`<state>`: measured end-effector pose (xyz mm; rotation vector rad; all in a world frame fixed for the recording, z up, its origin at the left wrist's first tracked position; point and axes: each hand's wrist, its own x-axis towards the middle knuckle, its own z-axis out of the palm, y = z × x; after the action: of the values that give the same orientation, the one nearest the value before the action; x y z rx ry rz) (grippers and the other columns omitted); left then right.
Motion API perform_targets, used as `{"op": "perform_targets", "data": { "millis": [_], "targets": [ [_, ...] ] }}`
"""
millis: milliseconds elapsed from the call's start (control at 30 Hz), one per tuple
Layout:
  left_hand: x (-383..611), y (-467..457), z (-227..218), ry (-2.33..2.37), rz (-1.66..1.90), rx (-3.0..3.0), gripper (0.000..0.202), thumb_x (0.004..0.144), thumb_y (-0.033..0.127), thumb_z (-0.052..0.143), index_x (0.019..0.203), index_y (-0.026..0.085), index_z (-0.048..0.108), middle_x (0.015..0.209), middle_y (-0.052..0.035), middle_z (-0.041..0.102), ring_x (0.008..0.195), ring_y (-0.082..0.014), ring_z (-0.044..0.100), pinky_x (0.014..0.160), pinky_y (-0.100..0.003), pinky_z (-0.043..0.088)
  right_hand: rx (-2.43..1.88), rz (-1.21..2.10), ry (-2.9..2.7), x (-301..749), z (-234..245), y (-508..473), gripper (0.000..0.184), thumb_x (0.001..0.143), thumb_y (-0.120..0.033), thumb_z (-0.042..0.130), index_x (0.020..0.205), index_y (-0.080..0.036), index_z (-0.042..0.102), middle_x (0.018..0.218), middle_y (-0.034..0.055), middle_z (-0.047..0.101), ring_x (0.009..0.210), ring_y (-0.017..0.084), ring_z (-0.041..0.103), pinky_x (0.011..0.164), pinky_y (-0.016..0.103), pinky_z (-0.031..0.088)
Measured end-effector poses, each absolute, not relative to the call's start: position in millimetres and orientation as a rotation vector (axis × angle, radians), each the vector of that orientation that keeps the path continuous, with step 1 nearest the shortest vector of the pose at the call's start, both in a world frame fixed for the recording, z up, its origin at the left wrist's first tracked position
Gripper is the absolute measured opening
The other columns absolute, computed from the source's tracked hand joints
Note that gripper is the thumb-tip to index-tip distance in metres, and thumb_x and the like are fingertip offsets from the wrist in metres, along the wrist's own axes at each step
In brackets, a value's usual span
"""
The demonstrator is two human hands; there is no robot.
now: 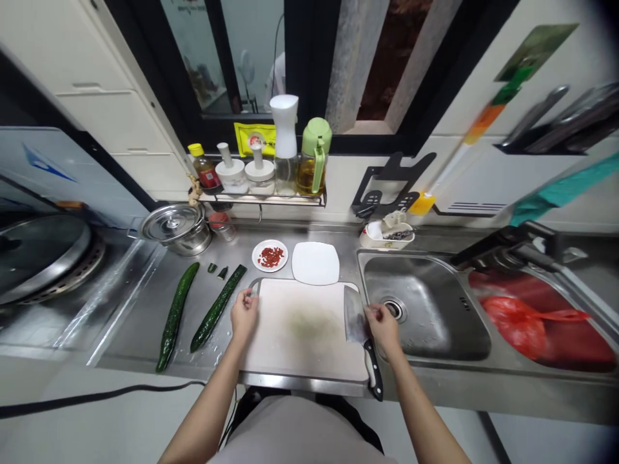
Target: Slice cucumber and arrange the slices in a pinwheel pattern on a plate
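My left hand grips the left edge of the white cutting board, its fingers curled round the rim near the handle. My right hand holds the board's right edge beside a cleaver that lies flat on the board with its black handle over the counter's front edge. Two long cucumbers lie on the steel counter left of the board, with small cut ends above them.
Behind the board are a small plate of red chilli pieces and an empty white plate. A lidded steel pot stands at back left. The sink is to the right, with a red bag in the far basin.
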<state>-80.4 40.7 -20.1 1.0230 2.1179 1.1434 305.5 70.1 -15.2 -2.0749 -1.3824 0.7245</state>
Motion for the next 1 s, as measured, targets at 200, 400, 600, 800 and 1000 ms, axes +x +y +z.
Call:
{"op": "perform_targets", "data": {
  "millis": [200, 400, 600, 800, 1000],
  "targets": [
    [-102.5, 16.1, -14.4, 2.205, 1.205, 0.994, 0.035, 0.077, 0.042, 0.059, 0.103, 0.019, 0.063, 0.066, 0.0022, 0.056, 0.06, -0.015, 0.054, 0.063, -0.025, 0.043, -2.163, 0.705, -1.475, 316.5, -18.4, 27.9, 0.04, 0.071, -0.052, 0.047, 0.086, -0.019, 0.064, 0.064, 0.0038, 0.063, 0.062, 0.022, 0.059, 0.06, 0.03, 0.04],
    [-111.3, 30.1, -9.6, 2.332, 1.125, 1.094, 0.032, 0.081, 0.036, 0.054, 0.107, 0.019, 0.062, 0.075, -0.0011, 0.061, 0.066, -0.0163, 0.057, 0.07, -0.027, 0.045, -2.213, 0.66, -1.621, 308.1, -23.1, 14.0, 0.038, 0.073, -0.049, 0.048, 0.092, -0.02, 0.063, 0.074, 0.0053, 0.065, 0.071, 0.023, 0.063, 0.065, 0.031, 0.042],
    [-121.5, 59.1, -0.8, 2.63, 0.717, 1.3, 0.034, 0.083, 0.03, 0.055, 0.116, 0.021, 0.062, 0.115, -0.0136, 0.059, 0.109, -0.031, 0.053, 0.093, -0.044, 0.04, -2.296, 0.684, -1.675, 303.1, -22.5, 9.4, 0.039, 0.075, -0.043, 0.053, 0.104, -0.019, 0.062, 0.078, 0.005, 0.066, 0.077, 0.023, 0.065, 0.068, 0.03, 0.043],
    [-134.3, 67.2, -8.3, 2.656, 0.293, 1.355, 0.053, 0.084, 0.034, 0.055, 0.136, 0.024, 0.047, 0.128, -0.0153, 0.052, 0.118, -0.0337, 0.048, 0.095, -0.048, 0.038, -2.357, 0.751, -1.692, 300.9, -11.0, 8.3, 0.043, 0.075, -0.044, 0.056, 0.107, -0.016, 0.061, 0.08, 0.0048, 0.066, 0.079, 0.022, 0.064, 0.067, 0.029, 0.042],
    [-157.3, 61.9, -14.2, 2.577, 0.1, 1.432, 0.058, 0.086, 0.038, 0.053, 0.142, 0.028, 0.04, 0.127, -0.0155, 0.055, 0.112, -0.0332, 0.055, 0.088, -0.046, 0.046, -2.353, 0.801, -1.63, 301.0, -8.6, 9.3, 0.037, 0.075, -0.042, 0.057, 0.102, -0.017, 0.06, 0.077, 0.0024, 0.063, 0.075, 0.019, 0.062, 0.065, 0.026, 0.039]
  ]
}}
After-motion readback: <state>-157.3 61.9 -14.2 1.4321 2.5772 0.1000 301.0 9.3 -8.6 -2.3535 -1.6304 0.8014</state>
